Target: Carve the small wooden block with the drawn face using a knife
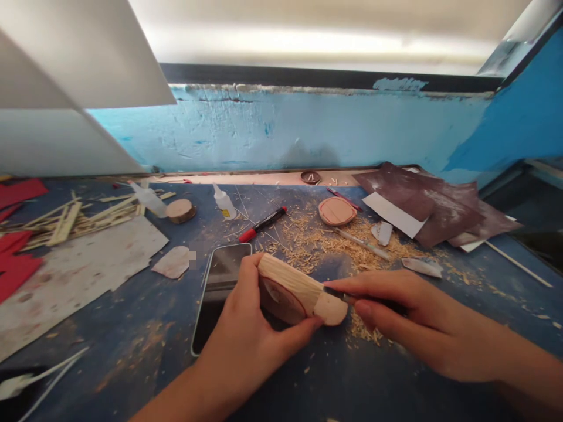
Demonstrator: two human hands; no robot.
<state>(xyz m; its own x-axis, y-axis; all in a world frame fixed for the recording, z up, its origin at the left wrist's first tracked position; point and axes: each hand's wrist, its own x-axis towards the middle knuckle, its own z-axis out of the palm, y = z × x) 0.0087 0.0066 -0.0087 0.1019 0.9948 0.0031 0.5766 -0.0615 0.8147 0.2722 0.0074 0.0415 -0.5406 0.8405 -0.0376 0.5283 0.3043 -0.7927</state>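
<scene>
A pale wood piece (292, 284) with a red line drawn on its face is gripped by my left hand (250, 334), fingers behind and thumb along the lower edge. My right hand (409, 316) is closed round a carving knife (336, 293). Its dark blade meets the wood near the right end, and most of the handle is hidden in the fingers. Under and beside my left hand lies a smartphone (211, 299). Wood shavings (369, 334) are scattered below and behind the wood piece.
Behind lie a red marker (264, 224), a round wood slice (338, 211) and a thin stick-like tool (360, 243). Glue bottles (225, 202) and wood strips (70, 220) are at the left. Dark sandpaper sheets (422, 202) lie at the right, before the blue wall (264, 129).
</scene>
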